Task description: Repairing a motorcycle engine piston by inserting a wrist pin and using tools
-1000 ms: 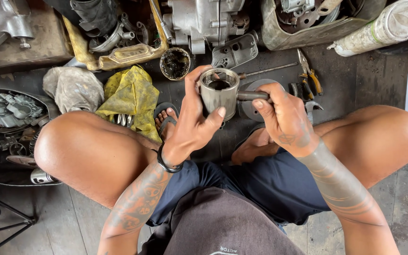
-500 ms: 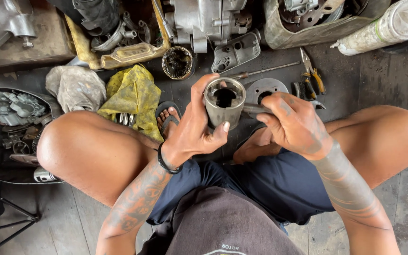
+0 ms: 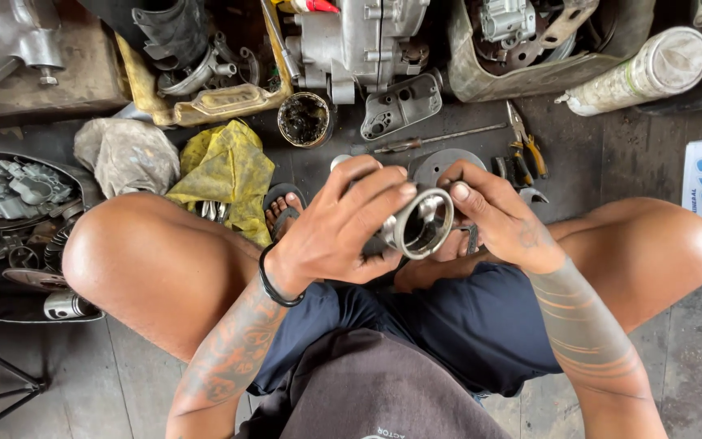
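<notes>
The left hand [image 3: 343,232] grips a metal piston [image 3: 418,223], fingers curled over its top and thumb under it, with the open hollow end turned toward the camera. The right hand [image 3: 501,219] meets it from the other side, fingertips pressed against the rim, the thumb lying along the edge; whether it holds anything small against the piston cannot be told. The piston sits between the two bent knees, above the lap, clear of the floor [image 3: 692,341]. Just behind the hands lie a round metal disc [image 3: 448,162], a screwdriver [image 3: 436,138] and pliers [image 3: 526,142] with yellow grips. A small tin [image 3: 304,119] of dark grease stands near an engine case [image 3: 359,41]. To the left a yellow rag [image 3: 225,167] lies beside a grey rag [image 3: 123,154], and a tray [image 3: 10,191] of metal parts sits at the far left. A pale cylinder [image 3: 647,69] lies tilted at the upper right. A sandalled foot [image 3: 282,207] shows under the left wrist.
</notes>
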